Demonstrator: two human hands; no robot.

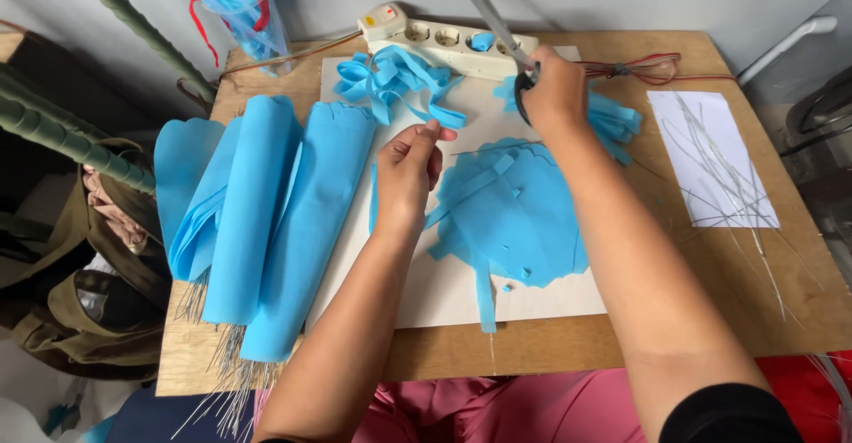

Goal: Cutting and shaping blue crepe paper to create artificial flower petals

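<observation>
My right hand (555, 88) grips a pair of scissors (499, 27) by the black handles, blades open and pointing up toward the back of the table. My left hand (408, 172) has its fingers pinched together over the white board (444, 292), holding a thin blue strip that I can barely make out. Between and below my hands lies a pile of round blue paper cut-outs (515, 221). Curled blue paper strips (395, 83) lie just beyond my left hand.
Blue paper rolls (275, 221) with wire ends lie at the left. A white power strip (435, 39) sits at the back edge. A white sheet with thin wires (710, 159) lies right. More blue scraps (617, 119), a red cord (648, 66), a bag (80, 301) beside the table.
</observation>
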